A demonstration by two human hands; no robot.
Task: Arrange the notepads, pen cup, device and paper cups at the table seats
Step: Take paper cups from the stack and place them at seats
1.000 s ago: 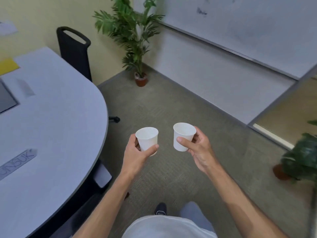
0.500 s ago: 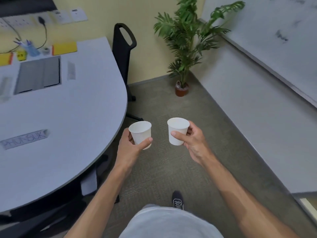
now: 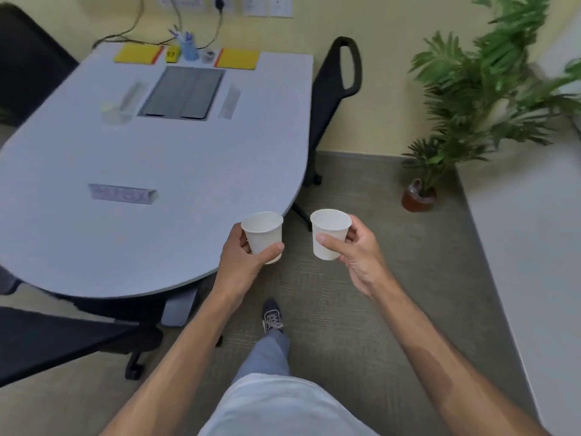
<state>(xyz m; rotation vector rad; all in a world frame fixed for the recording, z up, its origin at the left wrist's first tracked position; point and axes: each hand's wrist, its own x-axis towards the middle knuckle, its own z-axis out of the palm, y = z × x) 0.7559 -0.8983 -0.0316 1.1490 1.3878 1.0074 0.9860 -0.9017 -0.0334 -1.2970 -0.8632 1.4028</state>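
My left hand (image 3: 240,262) grips one white paper cup (image 3: 263,235) at the near right edge of the grey table (image 3: 188,171). My right hand (image 3: 358,250) holds a second white paper cup (image 3: 329,232) upright over the carpet. At the table's far end lie two yellow notepads (image 3: 137,54) (image 3: 238,59). Between them stand a blue pen cup (image 3: 188,48), a small yellow device (image 3: 172,54) and a small grey item (image 3: 207,56). Another pale cup (image 3: 113,113) sits blurred at the left of the dark centre panel (image 3: 182,92).
A name plate (image 3: 122,194) lies on the near half of the table. Black chairs stand at the table's right side (image 3: 333,89), far left (image 3: 28,58) and near left (image 3: 63,338). A potted plant (image 3: 419,196) sits on the carpet by the right wall. Cables run to wall sockets behind the table.
My view has swung left, so the whole table and its far end now show. Both hands keep their cups, and the left cup has come over the table's edge.
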